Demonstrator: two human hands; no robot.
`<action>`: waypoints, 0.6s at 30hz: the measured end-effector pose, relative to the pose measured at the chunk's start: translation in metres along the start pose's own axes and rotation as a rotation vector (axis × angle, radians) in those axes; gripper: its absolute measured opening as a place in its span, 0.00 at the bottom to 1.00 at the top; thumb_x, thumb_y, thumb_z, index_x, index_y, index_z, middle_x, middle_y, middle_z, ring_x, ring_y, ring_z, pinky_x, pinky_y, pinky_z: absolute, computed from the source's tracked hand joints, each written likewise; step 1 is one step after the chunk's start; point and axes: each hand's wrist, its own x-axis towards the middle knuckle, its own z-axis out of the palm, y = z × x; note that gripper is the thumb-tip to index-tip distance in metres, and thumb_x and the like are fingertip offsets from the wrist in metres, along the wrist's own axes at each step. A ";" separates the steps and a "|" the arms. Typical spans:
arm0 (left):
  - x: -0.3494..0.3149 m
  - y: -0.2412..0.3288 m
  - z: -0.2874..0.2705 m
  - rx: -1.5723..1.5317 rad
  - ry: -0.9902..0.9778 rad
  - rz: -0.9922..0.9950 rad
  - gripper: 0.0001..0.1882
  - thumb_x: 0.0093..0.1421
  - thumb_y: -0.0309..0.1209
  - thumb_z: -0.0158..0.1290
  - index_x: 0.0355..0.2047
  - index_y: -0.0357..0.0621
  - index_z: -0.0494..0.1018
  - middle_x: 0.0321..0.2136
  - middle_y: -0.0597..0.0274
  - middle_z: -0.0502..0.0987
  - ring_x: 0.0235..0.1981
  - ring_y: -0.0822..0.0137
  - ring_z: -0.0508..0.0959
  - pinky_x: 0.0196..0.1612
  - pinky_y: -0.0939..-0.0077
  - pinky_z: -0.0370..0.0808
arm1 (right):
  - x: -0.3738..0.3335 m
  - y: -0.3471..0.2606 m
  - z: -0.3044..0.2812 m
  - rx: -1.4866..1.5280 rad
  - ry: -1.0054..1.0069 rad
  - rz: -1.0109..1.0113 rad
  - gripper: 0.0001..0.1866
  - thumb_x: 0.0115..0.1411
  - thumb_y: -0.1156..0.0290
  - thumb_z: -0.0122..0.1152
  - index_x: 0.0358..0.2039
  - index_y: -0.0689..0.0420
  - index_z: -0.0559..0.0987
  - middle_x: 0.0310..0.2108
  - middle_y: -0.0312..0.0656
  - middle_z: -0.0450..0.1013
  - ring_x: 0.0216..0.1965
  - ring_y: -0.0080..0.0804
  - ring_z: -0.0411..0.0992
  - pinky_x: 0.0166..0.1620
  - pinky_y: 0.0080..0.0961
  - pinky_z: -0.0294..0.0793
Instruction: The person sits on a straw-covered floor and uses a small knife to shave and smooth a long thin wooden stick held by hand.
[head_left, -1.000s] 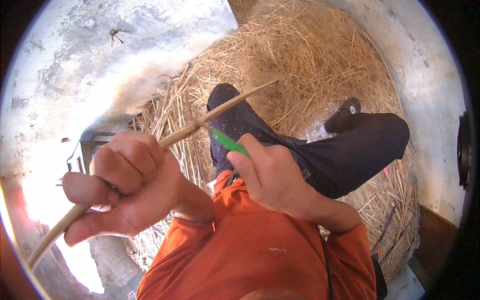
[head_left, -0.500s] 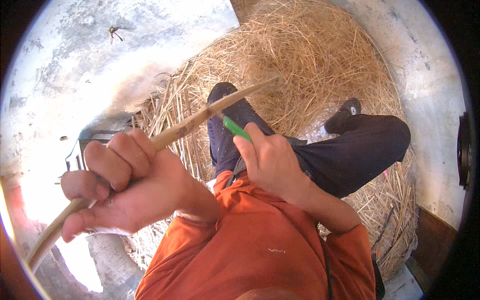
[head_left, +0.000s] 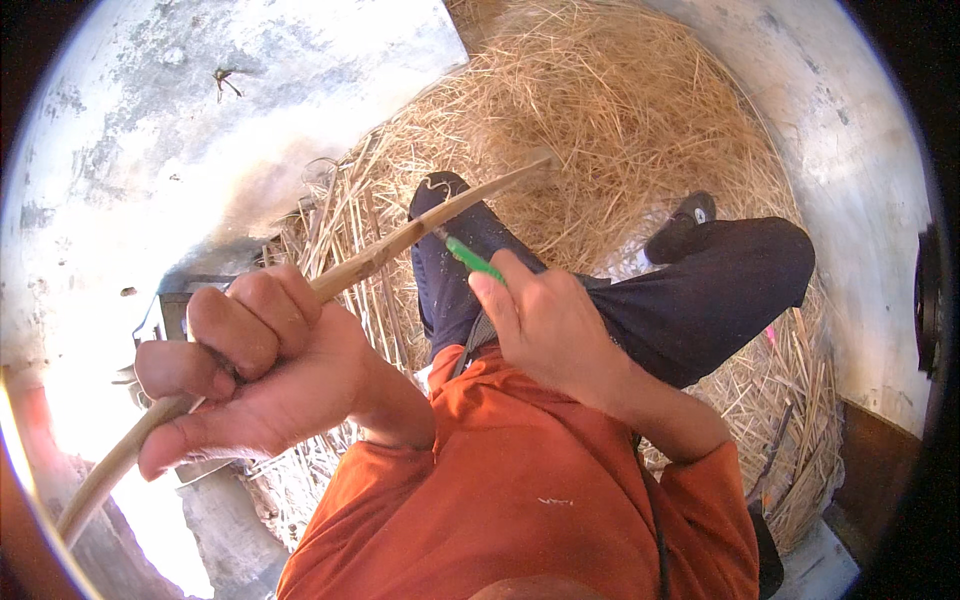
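My left hand point(head_left: 270, 370) is wrapped round a long, pale wooden stick point(head_left: 375, 255). The stick runs up to the right from the lower left rim, bent behind the fist and narrowing to a thin point above my lap. Thin curls cling to its upper part. In my right hand point(head_left: 555, 315) is a small green-handled knife point(head_left: 472, 258), gripped with the thumb along the handle. Its short metal end meets the lower side of the stick, past my left fist; the blade is mostly hard to make out.
My legs point(head_left: 700, 285) in dark trousers are bent before me, one dark shoe point(head_left: 685, 225) showing. Dry straw point(head_left: 610, 110) covers the floor ahead and to both sides. Pale, worn walls point(head_left: 250, 130) stand left and right. A dark box-like thing point(head_left: 180, 300) sits behind my left fist.
My left hand and the stick have shifted slightly right and down. The knife stays close to the same spot on the stick. The curls on the stick show more plainly.
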 end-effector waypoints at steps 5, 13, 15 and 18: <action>0.002 -0.004 -0.014 -0.046 0.013 0.003 0.28 0.59 0.61 0.35 0.17 0.52 0.50 0.08 0.74 0.47 0.08 0.81 0.42 0.09 0.83 0.38 | 0.017 0.034 0.004 -0.039 0.071 0.024 0.19 0.63 0.59 0.41 0.29 0.63 0.71 0.14 0.57 0.66 0.20 0.58 0.68 0.23 0.46 0.65; 0.003 -0.002 -0.018 -0.029 -0.002 0.001 0.27 0.59 0.60 0.36 0.17 0.52 0.51 0.08 0.74 0.47 0.08 0.82 0.42 0.09 0.83 0.38 | 0.044 0.085 0.020 -0.172 0.082 0.101 0.22 0.63 0.56 0.38 0.32 0.65 0.72 0.16 0.58 0.69 0.22 0.59 0.69 0.27 0.49 0.67; 0.000 -0.002 -0.016 0.064 0.045 0.017 0.27 0.59 0.59 0.37 0.17 0.52 0.51 0.08 0.74 0.47 0.08 0.81 0.42 0.09 0.83 0.38 | 0.044 0.076 0.016 -0.148 0.075 0.109 0.23 0.63 0.55 0.37 0.32 0.64 0.73 0.18 0.59 0.70 0.25 0.59 0.70 0.29 0.49 0.68; 0.005 -0.005 -0.021 -0.007 -0.025 -0.008 0.26 0.59 0.59 0.38 0.17 0.52 0.51 0.08 0.74 0.47 0.08 0.81 0.42 0.10 0.83 0.38 | 0.040 0.056 0.017 -0.043 0.089 0.033 0.25 0.64 0.55 0.37 0.29 0.65 0.74 0.19 0.60 0.70 0.25 0.59 0.70 0.30 0.48 0.69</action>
